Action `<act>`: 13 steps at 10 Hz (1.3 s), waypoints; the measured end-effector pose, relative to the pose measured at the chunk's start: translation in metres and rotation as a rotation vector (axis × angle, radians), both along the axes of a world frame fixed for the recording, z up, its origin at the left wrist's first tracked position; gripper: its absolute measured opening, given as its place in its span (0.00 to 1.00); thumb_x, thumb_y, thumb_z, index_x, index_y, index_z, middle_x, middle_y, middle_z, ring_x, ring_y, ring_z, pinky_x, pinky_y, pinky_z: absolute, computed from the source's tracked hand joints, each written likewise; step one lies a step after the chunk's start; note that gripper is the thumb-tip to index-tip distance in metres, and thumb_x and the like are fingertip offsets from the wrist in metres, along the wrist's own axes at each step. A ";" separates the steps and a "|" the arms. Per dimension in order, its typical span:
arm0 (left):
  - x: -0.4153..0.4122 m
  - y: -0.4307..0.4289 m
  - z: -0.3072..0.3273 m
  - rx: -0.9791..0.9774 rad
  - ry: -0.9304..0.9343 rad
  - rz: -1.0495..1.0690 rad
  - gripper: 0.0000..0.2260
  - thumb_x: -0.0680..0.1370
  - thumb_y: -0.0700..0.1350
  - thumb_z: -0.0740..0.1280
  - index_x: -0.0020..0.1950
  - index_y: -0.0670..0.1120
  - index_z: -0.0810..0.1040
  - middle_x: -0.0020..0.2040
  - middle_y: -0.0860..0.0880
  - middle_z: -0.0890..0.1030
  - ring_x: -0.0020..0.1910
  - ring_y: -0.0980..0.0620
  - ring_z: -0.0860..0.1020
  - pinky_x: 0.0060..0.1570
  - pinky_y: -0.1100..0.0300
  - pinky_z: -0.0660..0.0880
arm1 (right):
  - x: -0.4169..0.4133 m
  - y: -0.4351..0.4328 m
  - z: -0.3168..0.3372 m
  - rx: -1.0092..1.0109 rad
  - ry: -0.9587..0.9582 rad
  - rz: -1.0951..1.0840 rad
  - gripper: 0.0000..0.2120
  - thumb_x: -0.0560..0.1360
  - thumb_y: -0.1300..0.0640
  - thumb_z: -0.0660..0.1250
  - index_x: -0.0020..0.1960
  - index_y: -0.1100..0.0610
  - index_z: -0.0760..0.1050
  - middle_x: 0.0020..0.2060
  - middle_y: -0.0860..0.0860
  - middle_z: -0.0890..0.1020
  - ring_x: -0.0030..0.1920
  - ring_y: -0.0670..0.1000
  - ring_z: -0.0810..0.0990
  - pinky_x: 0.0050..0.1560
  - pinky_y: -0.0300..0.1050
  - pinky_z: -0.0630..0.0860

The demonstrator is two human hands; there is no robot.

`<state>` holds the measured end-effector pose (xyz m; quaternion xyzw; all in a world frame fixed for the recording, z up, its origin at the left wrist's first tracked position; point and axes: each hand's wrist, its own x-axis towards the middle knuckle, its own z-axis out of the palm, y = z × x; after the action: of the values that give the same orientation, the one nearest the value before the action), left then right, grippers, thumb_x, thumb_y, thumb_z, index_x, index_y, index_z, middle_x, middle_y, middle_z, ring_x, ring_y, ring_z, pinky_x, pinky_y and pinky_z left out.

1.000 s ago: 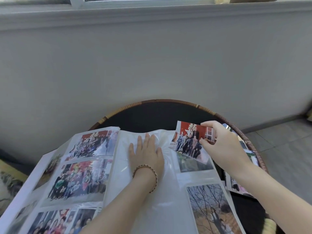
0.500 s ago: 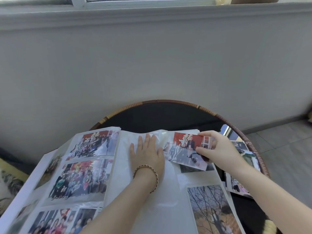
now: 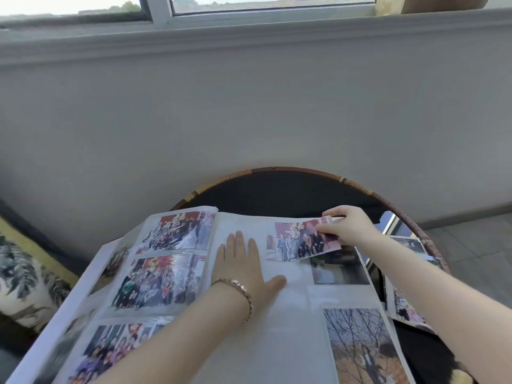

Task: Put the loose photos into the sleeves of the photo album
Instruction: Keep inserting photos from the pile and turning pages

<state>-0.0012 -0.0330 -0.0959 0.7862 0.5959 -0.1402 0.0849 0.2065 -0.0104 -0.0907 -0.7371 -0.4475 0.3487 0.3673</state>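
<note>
Pressing album [image 3: 277, 342] page down with flat, open left hand [image 3: 243, 270] — pinching photo [image 3: 293, 242] by its far corner with right hand [image 3: 352, 225], up top.

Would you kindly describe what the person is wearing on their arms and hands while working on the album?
No sleeves, gloves or watch are in view. The left hand has a slim, gold-toned link bracelet round its wrist. The right hand and its wrist carry no jewellery that I can see, and no rings show on the fingers of either hand.
</note>
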 end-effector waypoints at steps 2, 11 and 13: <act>-0.006 -0.031 -0.012 0.034 0.051 0.031 0.36 0.79 0.64 0.44 0.75 0.42 0.35 0.74 0.39 0.31 0.73 0.40 0.31 0.70 0.48 0.33 | -0.024 -0.001 -0.014 0.098 -0.008 -0.041 0.15 0.70 0.56 0.74 0.55 0.56 0.77 0.41 0.55 0.81 0.36 0.49 0.79 0.33 0.40 0.74; -0.016 -0.032 -0.012 0.046 -0.046 0.055 0.37 0.76 0.68 0.46 0.76 0.51 0.35 0.74 0.43 0.30 0.73 0.44 0.29 0.70 0.49 0.32 | -0.061 -0.004 0.003 -0.120 0.205 0.037 0.16 0.72 0.68 0.67 0.59 0.62 0.75 0.51 0.59 0.80 0.42 0.52 0.83 0.39 0.38 0.80; -0.016 -0.033 -0.011 0.040 -0.049 0.053 0.37 0.76 0.68 0.46 0.76 0.51 0.35 0.74 0.43 0.30 0.73 0.44 0.29 0.70 0.49 0.31 | -0.068 0.004 0.010 -0.206 0.296 -0.082 0.17 0.74 0.66 0.67 0.62 0.67 0.74 0.56 0.64 0.78 0.55 0.60 0.80 0.50 0.47 0.78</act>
<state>-0.0176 -0.0658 -0.1067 0.7749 0.6169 -0.1065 0.0872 0.1388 -0.0060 -0.0811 -0.7290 -0.3202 0.4820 0.3657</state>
